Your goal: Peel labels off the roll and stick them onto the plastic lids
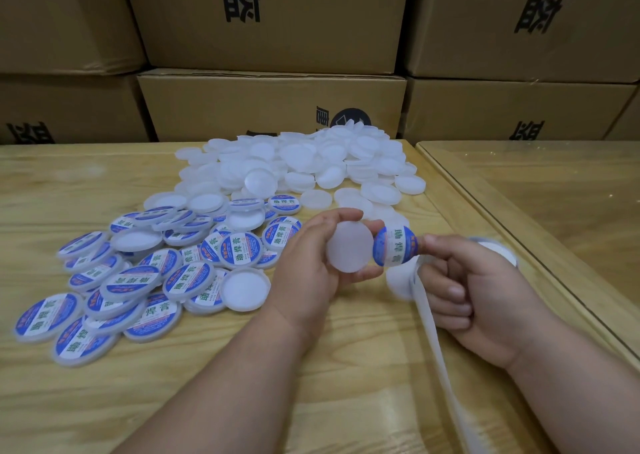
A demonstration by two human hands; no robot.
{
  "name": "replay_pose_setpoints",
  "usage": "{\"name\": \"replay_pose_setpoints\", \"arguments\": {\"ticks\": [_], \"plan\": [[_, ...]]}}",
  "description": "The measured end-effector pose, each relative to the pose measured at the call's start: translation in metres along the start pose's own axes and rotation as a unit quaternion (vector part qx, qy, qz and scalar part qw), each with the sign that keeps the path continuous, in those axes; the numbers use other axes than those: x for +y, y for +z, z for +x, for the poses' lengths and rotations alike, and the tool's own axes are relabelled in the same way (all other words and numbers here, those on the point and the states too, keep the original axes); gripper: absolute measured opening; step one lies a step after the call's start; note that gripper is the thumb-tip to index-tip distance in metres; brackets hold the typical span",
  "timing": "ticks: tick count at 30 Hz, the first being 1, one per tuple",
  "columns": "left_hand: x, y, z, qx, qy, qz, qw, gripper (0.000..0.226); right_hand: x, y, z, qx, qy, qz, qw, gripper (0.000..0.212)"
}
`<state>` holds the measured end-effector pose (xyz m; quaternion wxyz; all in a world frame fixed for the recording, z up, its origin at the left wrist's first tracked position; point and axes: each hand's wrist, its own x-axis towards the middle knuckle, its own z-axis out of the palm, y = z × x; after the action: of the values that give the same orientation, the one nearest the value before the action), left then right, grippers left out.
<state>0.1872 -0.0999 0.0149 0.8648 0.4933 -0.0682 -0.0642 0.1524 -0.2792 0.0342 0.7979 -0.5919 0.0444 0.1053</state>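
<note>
Two lid piles (298, 162) behind hands, labelled heap (138, 273) left, cardboard boxes (270, 107) beyond

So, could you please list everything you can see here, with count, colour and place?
unlabelled lids: large heap, translucent white, far middle of table
labelled lids: pile, white with blue labels, left of the hands
blank lid: one, white, in left hand
label: one, blue and white, pinched by right hand
backing strip: one, white, trailing under right hand
table: wooden, light
cardboard boxes: several, brown, stacked behind
left hand: holds blank lid
right hand: holds label
</note>
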Motion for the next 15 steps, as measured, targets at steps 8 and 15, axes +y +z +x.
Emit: {"name": "replay_pose_setpoints", "arguments": {"ticks": [8,15], "plan": [[-0.0031,-0.0014,0.001,-0.043,-0.005,0.023,0.999,0.041,0.0018,-0.0028,-0.0013,-0.097,0.08,0.027,0.992,0.036],[-0.0032,0.0001,0.0021,-0.056,-0.006,0.035,0.998,0.042,0.0,0.0007,-0.0011,-0.102,0.091,0.035,0.99,0.035]]}}
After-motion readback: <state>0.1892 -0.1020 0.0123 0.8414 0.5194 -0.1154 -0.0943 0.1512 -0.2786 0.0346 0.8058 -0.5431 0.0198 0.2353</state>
